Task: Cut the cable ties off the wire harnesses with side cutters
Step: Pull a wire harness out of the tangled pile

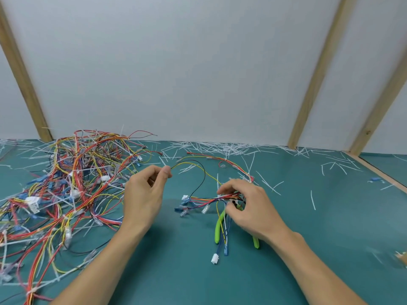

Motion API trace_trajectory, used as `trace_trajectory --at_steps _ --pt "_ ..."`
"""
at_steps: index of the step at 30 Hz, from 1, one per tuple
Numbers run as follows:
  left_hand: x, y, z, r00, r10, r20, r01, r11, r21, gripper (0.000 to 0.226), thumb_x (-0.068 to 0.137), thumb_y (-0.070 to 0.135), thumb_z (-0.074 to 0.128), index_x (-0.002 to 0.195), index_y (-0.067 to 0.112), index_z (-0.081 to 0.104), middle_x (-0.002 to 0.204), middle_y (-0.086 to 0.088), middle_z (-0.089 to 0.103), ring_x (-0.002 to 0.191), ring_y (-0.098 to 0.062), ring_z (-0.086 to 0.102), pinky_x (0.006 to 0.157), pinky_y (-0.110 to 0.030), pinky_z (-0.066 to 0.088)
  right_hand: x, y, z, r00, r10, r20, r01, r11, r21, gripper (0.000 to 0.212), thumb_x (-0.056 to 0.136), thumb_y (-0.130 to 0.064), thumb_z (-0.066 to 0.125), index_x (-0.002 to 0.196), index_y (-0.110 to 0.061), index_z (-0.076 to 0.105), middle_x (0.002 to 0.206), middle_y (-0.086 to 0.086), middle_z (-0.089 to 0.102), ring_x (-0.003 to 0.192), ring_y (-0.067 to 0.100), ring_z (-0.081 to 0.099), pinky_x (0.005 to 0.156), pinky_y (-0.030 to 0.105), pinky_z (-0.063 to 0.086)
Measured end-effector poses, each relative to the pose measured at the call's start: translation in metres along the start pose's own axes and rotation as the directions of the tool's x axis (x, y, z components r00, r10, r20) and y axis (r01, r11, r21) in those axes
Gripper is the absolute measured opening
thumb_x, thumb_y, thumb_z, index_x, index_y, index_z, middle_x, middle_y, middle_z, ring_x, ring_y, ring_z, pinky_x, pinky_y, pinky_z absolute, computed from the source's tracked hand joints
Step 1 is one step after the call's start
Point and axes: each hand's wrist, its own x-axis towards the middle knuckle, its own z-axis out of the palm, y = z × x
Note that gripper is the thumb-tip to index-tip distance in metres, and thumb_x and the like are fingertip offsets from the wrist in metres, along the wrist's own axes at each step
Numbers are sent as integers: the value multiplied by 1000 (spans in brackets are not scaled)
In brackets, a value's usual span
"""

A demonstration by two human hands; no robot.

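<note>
A small wire harness [198, 200] of red, yellow, blue and black wires with white and blue connectors lies mid-table. My left hand [145, 192] pinches the ends of its yellow and black wires [193, 167], lifted above the mat. My right hand [248, 205] grips the bundled middle of the harness together with the green-handled side cutters [218, 230], whose handles point toward me under the palm. The cutter jaws are hidden by my fingers. A white connector [214, 259] hangs at the harness's near end.
A big tangled pile of tied harnesses [66, 186] fills the left of the teal mat [319, 227]. Cut white cable-tie pieces [231, 148] are scattered along the back wall and to the right. A wooden edge strip [378, 172] borders the mat at right.
</note>
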Motion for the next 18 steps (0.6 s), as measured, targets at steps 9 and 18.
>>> trace_trajectory --at_steps 9,18 --pt "-5 -14 -1 986 -140 86 66 815 576 34 95 47 58 70 24 63 62 9 61 66 -22 60 58 -31 38 2 1 3 990 130 -45 -135 980 -143 13 95 -29 63 86 -28 73 82 -16 73 85 3 67 86 28 52" --pt "-25 15 8 939 205 276 -303 873 382 7 93 26 65 96 32 61 88 18 56 83 -9 52 71 -33 43 3 -2 6 970 235 -61 -241 902 -358 29 98 -42 54 92 -24 76 88 -10 74 90 15 66 81 33 52"
